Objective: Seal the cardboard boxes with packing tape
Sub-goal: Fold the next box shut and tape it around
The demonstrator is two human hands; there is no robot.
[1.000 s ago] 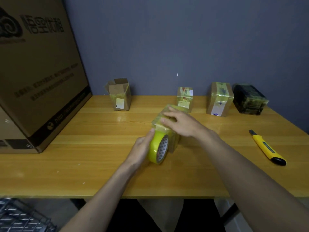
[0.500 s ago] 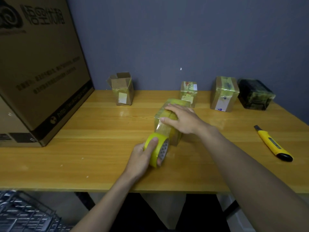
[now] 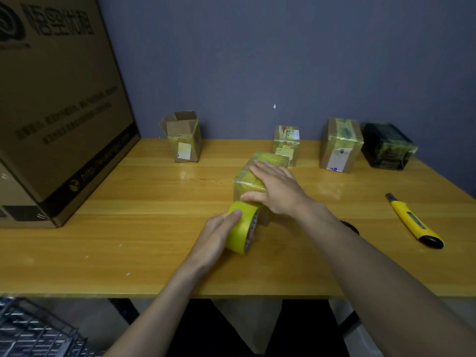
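A small cardboard box (image 3: 248,177) wrapped in yellowish tape sits mid-table. My right hand (image 3: 277,188) lies flat on its top, thumb down the near face, holding it in place. My left hand (image 3: 215,237) grips a yellow tape roll (image 3: 242,230) just in front of the box, its upper edge against the box's near face. An open-flapped cardboard box (image 3: 184,140) stands at the back left. Two taped boxes (image 3: 286,144) (image 3: 338,145) and a dark wrapped box (image 3: 386,145) line the back right.
A yellow utility knife (image 3: 414,222) lies on the wooden table (image 3: 128,228) to the right. A very large brown carton (image 3: 56,106) fills the left side. A wire basket (image 3: 33,328) sits below the table's front edge. A grey wall backs the table.
My left hand has drawn the tape roll down and toward me from the box's top edge. My right hand stays pressed on the box, now flatter.
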